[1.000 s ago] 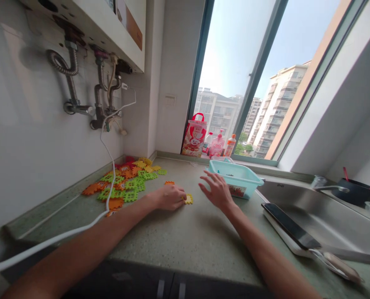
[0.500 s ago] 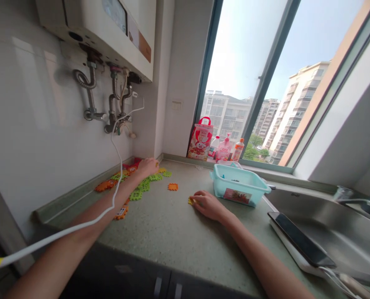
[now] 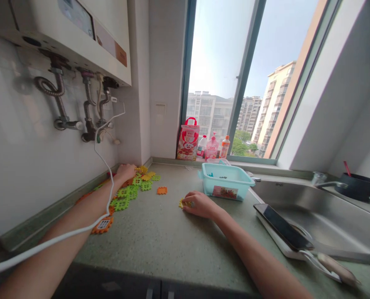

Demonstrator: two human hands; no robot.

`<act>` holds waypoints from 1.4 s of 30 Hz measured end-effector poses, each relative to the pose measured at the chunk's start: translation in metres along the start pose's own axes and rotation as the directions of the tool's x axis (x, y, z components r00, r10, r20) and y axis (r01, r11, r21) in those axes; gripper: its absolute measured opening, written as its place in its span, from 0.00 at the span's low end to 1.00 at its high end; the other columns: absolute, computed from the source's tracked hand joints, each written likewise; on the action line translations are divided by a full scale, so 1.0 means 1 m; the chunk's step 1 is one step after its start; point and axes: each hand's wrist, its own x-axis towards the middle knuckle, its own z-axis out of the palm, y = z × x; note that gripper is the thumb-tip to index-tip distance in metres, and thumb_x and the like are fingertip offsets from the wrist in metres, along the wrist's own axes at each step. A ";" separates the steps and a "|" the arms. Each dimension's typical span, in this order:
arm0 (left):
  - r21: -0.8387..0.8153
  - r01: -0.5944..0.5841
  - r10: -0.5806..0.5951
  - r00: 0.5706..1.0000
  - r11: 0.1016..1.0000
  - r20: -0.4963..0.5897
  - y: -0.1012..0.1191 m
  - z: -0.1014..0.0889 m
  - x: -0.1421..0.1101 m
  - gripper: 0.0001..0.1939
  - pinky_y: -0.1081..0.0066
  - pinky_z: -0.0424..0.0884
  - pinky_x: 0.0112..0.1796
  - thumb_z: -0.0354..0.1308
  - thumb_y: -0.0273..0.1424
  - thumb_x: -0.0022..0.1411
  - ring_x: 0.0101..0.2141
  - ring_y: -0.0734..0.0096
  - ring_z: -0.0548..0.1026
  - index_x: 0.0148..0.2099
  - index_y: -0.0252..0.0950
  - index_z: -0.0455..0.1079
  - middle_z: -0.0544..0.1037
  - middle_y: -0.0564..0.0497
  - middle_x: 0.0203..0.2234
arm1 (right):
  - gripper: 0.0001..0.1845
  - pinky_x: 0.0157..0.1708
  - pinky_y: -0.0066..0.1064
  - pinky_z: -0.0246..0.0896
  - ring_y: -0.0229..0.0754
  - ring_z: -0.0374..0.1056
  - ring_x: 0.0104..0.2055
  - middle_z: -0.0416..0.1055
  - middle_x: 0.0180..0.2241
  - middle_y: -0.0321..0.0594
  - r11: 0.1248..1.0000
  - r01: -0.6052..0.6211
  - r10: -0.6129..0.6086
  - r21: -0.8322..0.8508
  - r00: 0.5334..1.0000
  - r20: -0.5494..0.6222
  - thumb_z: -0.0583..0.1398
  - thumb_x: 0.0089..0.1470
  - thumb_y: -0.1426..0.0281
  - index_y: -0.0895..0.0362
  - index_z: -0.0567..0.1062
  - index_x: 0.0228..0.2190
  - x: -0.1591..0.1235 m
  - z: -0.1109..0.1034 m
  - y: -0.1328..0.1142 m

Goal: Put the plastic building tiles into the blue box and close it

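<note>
At the far left of the counter, my left hand (image 3: 126,171) is curled over a pile of interlocking plastic building pieces. A yellow toothed piece (image 3: 142,169) lies right by its fingertips; what the fingers grip is hidden. Green lattice pieces (image 3: 125,193) are spread in front of this hand, and an orange piece with a white window (image 3: 104,224) is nearest the counter front. My right hand (image 3: 200,204) rests on the counter, its fingers closed around a yellow piece (image 3: 182,203). One orange piece (image 3: 162,190) lies flat between the hands.
A light blue plastic basket (image 3: 224,193) stands just beyond my right hand. To the right are a phone (image 3: 283,226) on a white object and a steel sink (image 3: 331,220). A white cable (image 3: 69,228) crosses over my left forearm. Bottles and a bag (image 3: 188,143) line the windowsill.
The view has turned to the right and slightly nearer the counter. My left hand has drawn back left over the pile, baring more yellow pieces. My right hand keeps its yellow piece, now showing more.
</note>
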 end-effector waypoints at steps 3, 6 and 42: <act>-0.048 -0.057 0.053 0.996 0.997 -0.077 0.008 -0.002 0.003 0.12 0.54 0.69 0.53 0.56 0.34 0.69 0.45 0.52 0.77 0.44 0.33 0.80 0.81 0.40 0.38 | 0.14 0.52 0.33 0.68 0.46 0.76 0.47 0.81 0.45 0.42 1.000 -0.003 0.003 -0.013 1.000 0.018 0.65 0.60 0.61 0.49 0.84 0.46 0.001 -0.001 0.000; -0.136 -0.158 0.138 0.980 0.978 -0.141 0.035 -0.004 -0.001 0.14 0.61 0.70 0.51 0.56 0.35 0.71 0.46 0.58 0.77 0.53 0.37 0.77 0.81 0.43 0.46 | 0.13 0.50 0.32 0.68 0.46 0.77 0.47 0.82 0.44 0.41 0.998 -0.013 0.014 -0.056 1.000 0.013 0.65 0.60 0.61 0.49 0.85 0.44 0.001 -0.002 0.000; 0.043 -0.199 0.204 0.967 0.979 -0.156 0.051 0.054 -0.054 0.26 0.50 0.61 0.59 0.46 0.44 0.73 0.61 0.47 0.67 0.65 0.40 0.68 0.69 0.39 0.63 | 0.10 0.46 0.33 0.68 0.44 0.74 0.42 0.80 0.39 0.40 0.992 0.054 -0.044 0.113 0.995 -0.087 0.70 0.53 0.67 0.52 0.81 0.40 0.007 0.017 -0.027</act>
